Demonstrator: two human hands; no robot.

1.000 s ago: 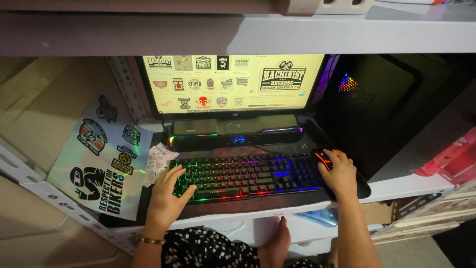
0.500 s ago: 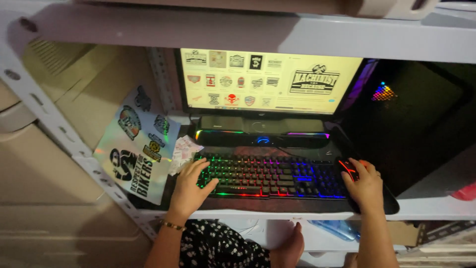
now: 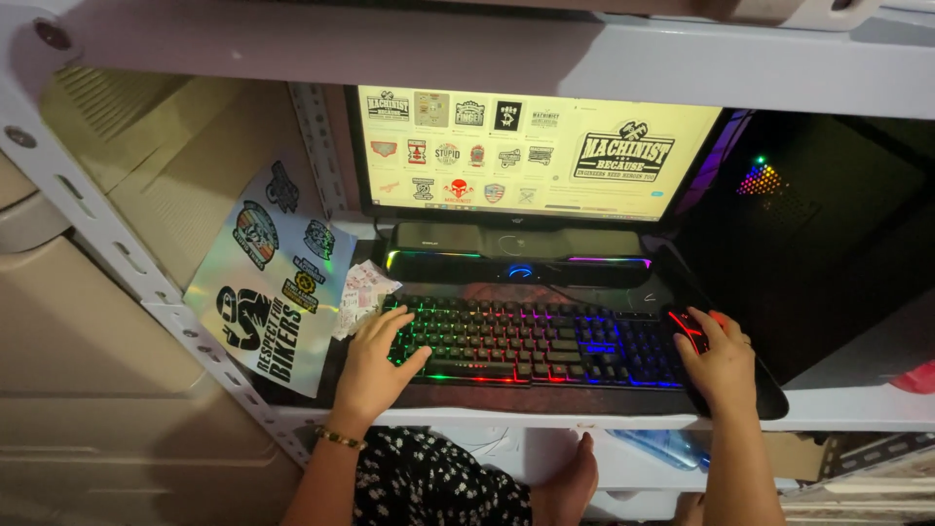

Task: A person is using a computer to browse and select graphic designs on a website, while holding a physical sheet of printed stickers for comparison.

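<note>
Keyboard [image 3: 531, 341]: backlit in rainbow colours, lying on the shelf [image 3: 545, 419] just near of the monitor [image 3: 531, 151].
Left hand [image 3: 375, 365]: rests on the keyboard's left end, fingers slightly apart on the keys.
Right hand [image 3: 719, 362]: cupped over the red-lit mouse [image 3: 688, 327], fingers curled around it, right of the keyboard.
Sticker sheet [image 3: 273, 278]: leaning far left.

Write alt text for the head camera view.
A person's left hand rests on a rainbow-lit keyboard while the right hand covers a red-glowing mouse; a monitor showing sticker designs glows above.
</note>
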